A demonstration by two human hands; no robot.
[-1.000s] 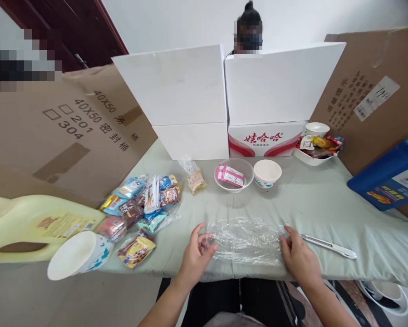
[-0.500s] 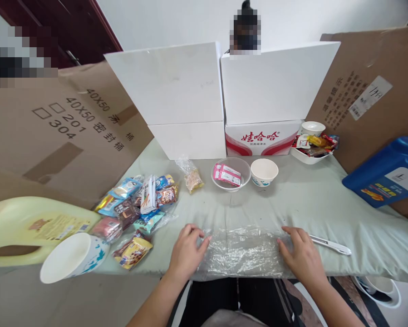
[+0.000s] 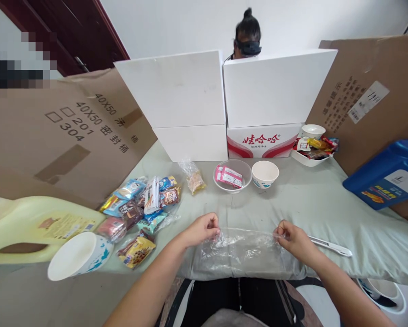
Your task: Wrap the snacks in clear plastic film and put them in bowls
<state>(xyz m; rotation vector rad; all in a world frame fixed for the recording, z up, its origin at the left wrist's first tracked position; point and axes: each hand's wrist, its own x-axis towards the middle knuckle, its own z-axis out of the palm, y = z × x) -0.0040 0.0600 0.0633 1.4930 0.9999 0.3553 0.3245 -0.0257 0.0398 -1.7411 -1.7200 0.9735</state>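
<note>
A clear plastic bag lies spread along the table's front edge. My left hand pinches its far left corner between thumb and fingers. At the far right corner, my right hand is closed on the same bag. The bag's far edge stretches between both hands, slightly lifted. Just right of my right hand rests a white utility knife, partly behind the wrist. Beyond the bag stand a clear bowl holding pink packets and a white paper cup. A small bag of yellowish food lies left of the bowl.
At left are several wrapped snacks, a tipped paper bucket and a yellow jug. White boxes wall off the back, a person behind them. At right are a filled snack dish and a blue bottle.
Both hands moved from lying open over the bag's sides to pinching its far corners. The bag's far edge is now drawn straighter between them.
</note>
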